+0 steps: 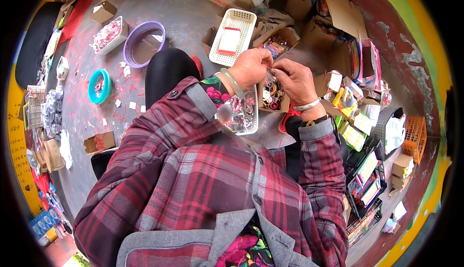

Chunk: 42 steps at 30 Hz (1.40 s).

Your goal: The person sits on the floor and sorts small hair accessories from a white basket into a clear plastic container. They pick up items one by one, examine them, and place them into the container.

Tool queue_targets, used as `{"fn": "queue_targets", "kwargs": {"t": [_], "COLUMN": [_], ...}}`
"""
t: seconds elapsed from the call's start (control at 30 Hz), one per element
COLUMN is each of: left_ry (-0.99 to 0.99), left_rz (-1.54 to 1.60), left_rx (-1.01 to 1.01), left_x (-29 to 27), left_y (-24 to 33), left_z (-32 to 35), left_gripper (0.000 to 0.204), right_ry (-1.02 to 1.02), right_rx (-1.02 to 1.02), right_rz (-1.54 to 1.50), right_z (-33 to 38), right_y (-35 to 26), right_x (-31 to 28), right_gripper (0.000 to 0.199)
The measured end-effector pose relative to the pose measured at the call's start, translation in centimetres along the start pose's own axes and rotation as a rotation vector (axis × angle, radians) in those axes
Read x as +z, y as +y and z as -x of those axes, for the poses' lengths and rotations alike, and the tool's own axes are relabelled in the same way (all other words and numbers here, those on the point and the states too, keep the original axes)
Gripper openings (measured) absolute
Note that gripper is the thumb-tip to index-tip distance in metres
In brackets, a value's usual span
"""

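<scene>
My left hand (249,69) and my right hand (296,82) meet in front of my lap, fingertips pinched close together. Whatever lies between them is too small and hidden to name. Just below, a white basket (253,128) holds clear-wrapped pieces and dark pink ones, partly covered by my left sleeve. A cardboard box of coloured loops, like hair ties (273,96), stands under my right hand. Beyond my left hand is a cream perforated basket (247,20) with a red-edged white card (229,41) in it.
Open cartons (333,44) crowd the far right, and toys and packets (345,100) pile up by my right arm. Black crates (365,180) and an orange basket (414,139) stand further right. On the left floor are a purple tub (126,49), a teal bowl (92,87) and scattered scraps.
</scene>
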<state>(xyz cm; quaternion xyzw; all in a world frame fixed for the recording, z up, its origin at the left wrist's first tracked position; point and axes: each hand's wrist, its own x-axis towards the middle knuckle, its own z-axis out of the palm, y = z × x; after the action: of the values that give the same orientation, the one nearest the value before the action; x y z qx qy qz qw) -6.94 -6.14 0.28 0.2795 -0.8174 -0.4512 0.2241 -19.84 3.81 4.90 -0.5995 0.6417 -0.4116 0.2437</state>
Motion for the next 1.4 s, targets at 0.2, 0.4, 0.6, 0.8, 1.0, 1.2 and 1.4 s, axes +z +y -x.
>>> {"fn": "queue_targets", "kwargs": {"t": [0.2,0.4,0.6,0.8,1.0,1.2,1.4], "left_ry": [-0.027,0.001,-0.002,0.032,0.111,0.119,0.108], "left_rz": [-0.046,-0.124,-0.196,-0.229,-0.078,-0.016,-0.035], "left_rx": [0.001,0.040,0.099,0.007,-0.037,-0.076,-0.129], "left_x": [0.0,-0.2,0.1,-1.0,-2.6,-3.4,-4.2], "left_y": [1.0,1.0,0.6,1.2,1.2,1.1,1.4], "left_z": [0.3,0.4,0.4,0.2,-0.3,-0.3,0.0], "left_gripper": [0.016,0.016,0.012,0.011,0.011,0.011,0.012], "right_ry": [0.046,0.081,0.071,0.200,-0.009,-0.216,-0.312], "right_rx": [-0.156,-0.153,-0.158,0.045,0.388,0.573,0.747], "right_rz": [0.223,0.278,0.278,-0.080,0.250,0.387,0.457], "right_z": [0.1,0.0,-0.2,-1.3,-1.3,0.0,1.6], "right_y": [0.7,1.0,2.1,3.9,12.3,19.1,22.7], "right_x": [0.1,0.0,0.1,-1.1,-1.0,5.1,8.9], "right_gripper": [0.006,0.006,0.007,0.014,0.018,0.025,0.052]}}
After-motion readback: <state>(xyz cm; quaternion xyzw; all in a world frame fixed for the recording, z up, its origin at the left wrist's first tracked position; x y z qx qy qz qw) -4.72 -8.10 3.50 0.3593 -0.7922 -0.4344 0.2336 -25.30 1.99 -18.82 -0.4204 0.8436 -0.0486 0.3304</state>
